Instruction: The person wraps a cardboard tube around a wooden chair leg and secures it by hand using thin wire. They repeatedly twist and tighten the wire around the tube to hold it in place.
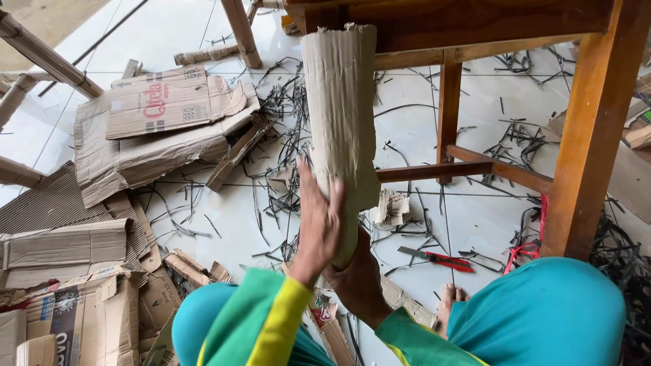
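Note:
A rolled-up sheet of brown corrugated cardboard (341, 115) stands nearly upright in front of me, its torn top edge just below a wooden frame. My right hand (358, 279) grips the roll's lower end from underneath. My left hand (317, 227) lies flat against the roll's lower left side, fingers stretched out and pointing up. Both arms wear green sleeves with yellow trim. My knees, in teal cloth, are at the bottom of the view.
A wooden furniture frame (590, 129) stands at the right and top. A red-handled cutter (437, 259) lies on the white tiled floor (230, 217) among several dark strips. Flattened cardboard boxes (156, 122) pile up at the left. A bare foot (451, 298) shows near my right knee.

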